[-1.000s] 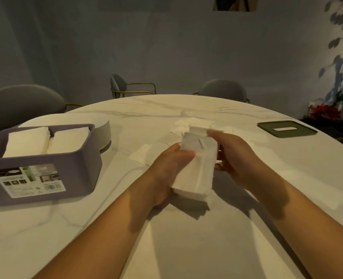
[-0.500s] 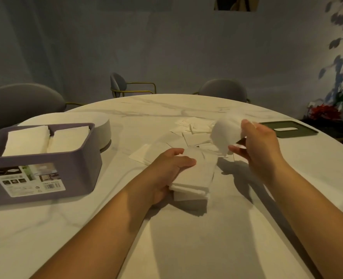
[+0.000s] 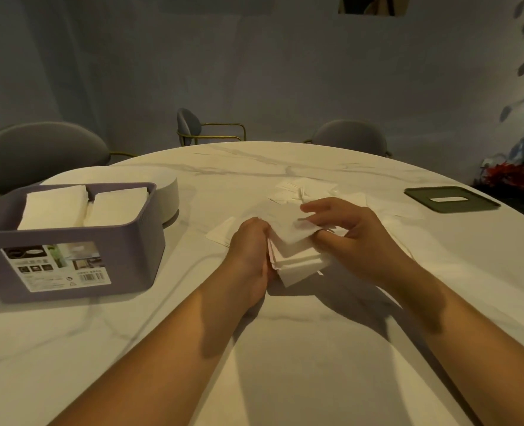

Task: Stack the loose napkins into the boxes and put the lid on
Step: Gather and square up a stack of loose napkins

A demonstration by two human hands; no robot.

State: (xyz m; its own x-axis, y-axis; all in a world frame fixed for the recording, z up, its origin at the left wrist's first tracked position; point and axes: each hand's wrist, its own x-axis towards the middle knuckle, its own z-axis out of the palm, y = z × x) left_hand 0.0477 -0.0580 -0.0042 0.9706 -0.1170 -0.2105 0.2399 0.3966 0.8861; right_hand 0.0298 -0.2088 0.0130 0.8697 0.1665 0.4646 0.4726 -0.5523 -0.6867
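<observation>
The napkins (image 3: 297,259) are soft white paper, the box (image 3: 131,250) is smooth purple plastic with a paper label (image 3: 54,265), the table (image 3: 254,348) is smooth white stone with grey veins, and the dark lid (image 3: 423,195) looks matt.

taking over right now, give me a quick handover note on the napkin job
Left hand holds the side of the napkin stack on the table. Right hand pinches one napkin on top of it.
Purple box at left holds two napkin piles, with no lid on it. Dark lid lies at far right.
To do: gather the loose napkins behind the hands, box the stack, fit the lid.
</observation>
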